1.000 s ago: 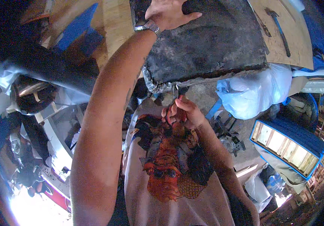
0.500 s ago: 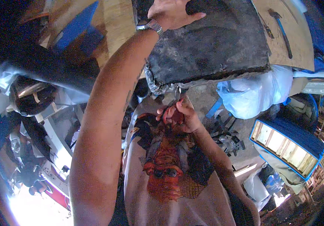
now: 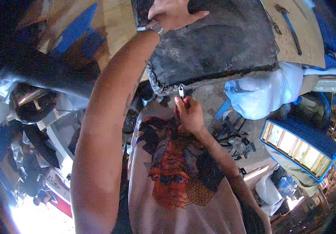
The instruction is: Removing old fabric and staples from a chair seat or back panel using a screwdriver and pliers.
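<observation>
At the top of the view my left hand [image 3: 171, 13] lies flat on a dark, worn, slab-like cushion [image 3: 214, 46], its thumb stretched out. My right hand [image 3: 190, 115] is closed around the handles of pliers [image 3: 181, 91], just below the cushion's near edge. The pliers' metal jaws point up at that edge and seem to touch it, close to its ragged near-left corner. A bit of red shows on the handles between my fingers. I cannot make out what, if anything, the jaws grip.
A hammer [image 3: 290, 29] lies on the wooden board [image 3: 310, 50] at the far right. Below it hangs a pale plastic bag [image 3: 261, 95]. A blue-edged wooden frame [image 3: 296, 150] stands at the right. Dark scraps [image 3: 238, 144] litter the floor.
My right fingers, looser around the pliers before, have closed on the handles. The hand has turned, its back now showing. My left hand still rests on the cushion.
</observation>
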`<state>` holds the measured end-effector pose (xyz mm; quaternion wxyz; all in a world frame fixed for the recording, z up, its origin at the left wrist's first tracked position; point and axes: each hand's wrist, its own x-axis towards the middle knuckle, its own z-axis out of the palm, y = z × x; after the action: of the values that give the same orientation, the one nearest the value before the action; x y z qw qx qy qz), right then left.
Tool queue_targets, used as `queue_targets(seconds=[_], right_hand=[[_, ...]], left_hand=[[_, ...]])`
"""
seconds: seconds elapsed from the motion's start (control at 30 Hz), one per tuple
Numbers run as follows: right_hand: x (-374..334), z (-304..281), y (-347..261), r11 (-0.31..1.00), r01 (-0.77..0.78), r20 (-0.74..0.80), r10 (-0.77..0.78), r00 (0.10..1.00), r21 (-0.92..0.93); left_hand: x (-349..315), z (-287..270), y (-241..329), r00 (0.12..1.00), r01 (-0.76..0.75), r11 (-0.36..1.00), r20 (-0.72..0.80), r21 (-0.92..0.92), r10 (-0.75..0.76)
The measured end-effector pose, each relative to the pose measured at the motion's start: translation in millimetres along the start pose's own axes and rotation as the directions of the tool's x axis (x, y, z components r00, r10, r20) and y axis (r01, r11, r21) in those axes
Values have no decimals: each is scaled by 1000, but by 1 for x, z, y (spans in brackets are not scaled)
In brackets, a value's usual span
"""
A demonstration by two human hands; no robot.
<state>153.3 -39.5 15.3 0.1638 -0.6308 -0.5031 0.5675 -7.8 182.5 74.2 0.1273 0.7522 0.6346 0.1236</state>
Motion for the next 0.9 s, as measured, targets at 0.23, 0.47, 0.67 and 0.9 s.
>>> queue_targets(seconds=[0.23,0.47,0.67,0.9], right_hand=[[-4,-24,-11,910,193,-18,-215,977,-368],[9,-28,35,895,251,-201,-340,919,-370],[17,-49,39,991,131,104,-134,985,41],[1,-64,35,657,-506,651,29,758,560]], left_hand=[[4,25,-16,997,45,999,-63,5,-44],[1,7,16,993,100,995,-63,31,-98],[2,10,14,991,128,992,-29,12,-127],[3,10,14,993,112,993,-36,27,-111]])
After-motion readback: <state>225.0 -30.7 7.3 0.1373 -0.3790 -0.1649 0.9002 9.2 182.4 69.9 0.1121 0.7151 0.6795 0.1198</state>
